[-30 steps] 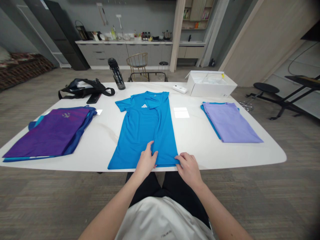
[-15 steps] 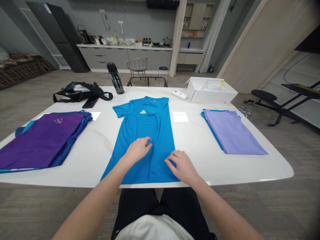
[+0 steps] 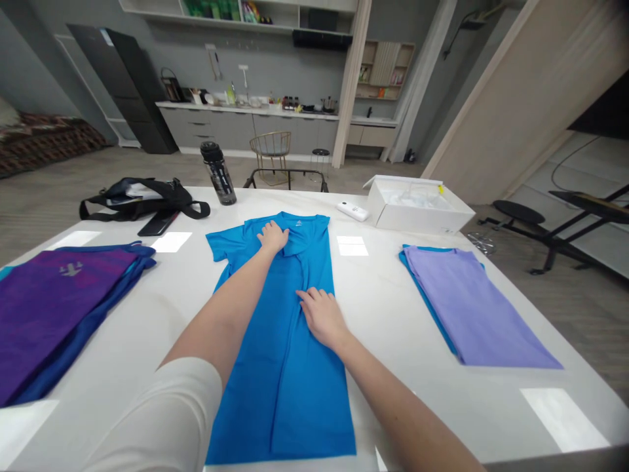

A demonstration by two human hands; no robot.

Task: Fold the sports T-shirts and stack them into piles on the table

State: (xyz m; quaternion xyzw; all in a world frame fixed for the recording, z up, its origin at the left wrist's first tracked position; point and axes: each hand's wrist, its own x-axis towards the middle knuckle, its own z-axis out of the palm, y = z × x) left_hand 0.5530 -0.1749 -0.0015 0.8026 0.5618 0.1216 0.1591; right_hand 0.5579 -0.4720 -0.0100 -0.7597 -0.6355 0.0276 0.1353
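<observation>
Stretching over a white table, a person rests the left hand, fingers loosely spread, on the upper chest of a blue T-shirt; the half-open right hand lies on its folded-in side, neither visibly gripping cloth. The collar mark and the black bottle's white lettering are illegible; a grey emblem adorns purple clothing.

We see our blue shirt lying lengthwise on the table, collar at the far end, hem toward us. Its right side is folded inward over the front; one sleeve spreads out to our left.
</observation>
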